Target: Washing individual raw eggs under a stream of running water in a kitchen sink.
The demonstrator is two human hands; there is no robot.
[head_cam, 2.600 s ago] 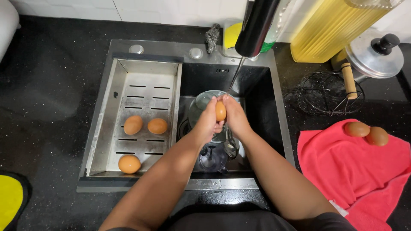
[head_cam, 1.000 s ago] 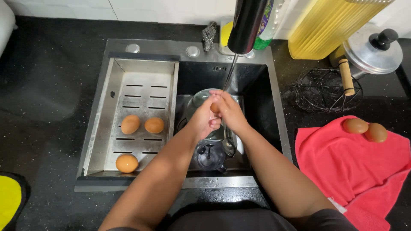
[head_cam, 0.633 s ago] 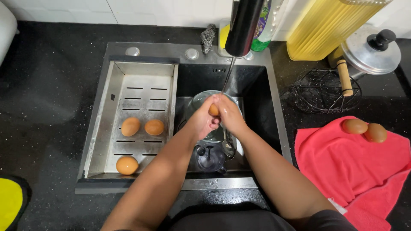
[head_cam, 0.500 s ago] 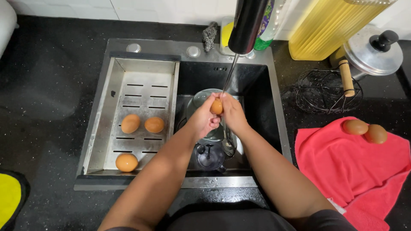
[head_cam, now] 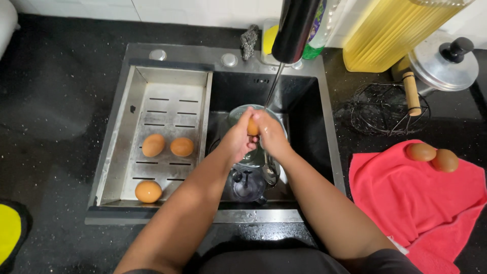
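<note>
My left hand (head_cam: 237,139) and my right hand (head_cam: 271,135) are cupped together around a brown egg (head_cam: 252,127) over the sink basin (head_cam: 304,109). A thin stream of water runs down from the black faucet (head_cam: 294,28) onto the egg and hands. Below them sits a glass bowl (head_cam: 238,112) among other dishes. Three brown eggs lie on the steel drain tray (head_cam: 167,91): two side by side (head_cam: 153,145) (head_cam: 181,146) and one nearer me (head_cam: 148,192). Two more eggs (head_cam: 421,151) (head_cam: 445,160) rest on a red cloth (head_cam: 421,203) at the right.
A black speckled counter (head_cam: 56,101) surrounds the sink. A wire basket (head_cam: 378,109), a wooden-handled tool (head_cam: 412,94), a steel pot lid (head_cam: 444,63) and a yellow ribbed container (head_cam: 395,28) stand at the back right. A scourer (head_cam: 248,40) and a green bottle (head_cam: 317,35) sit behind the faucet.
My hands have kept turning and rubbing the egg under the running water, staying in the same spot over the bowl. The eggs on the tray and cloth have not moved.
</note>
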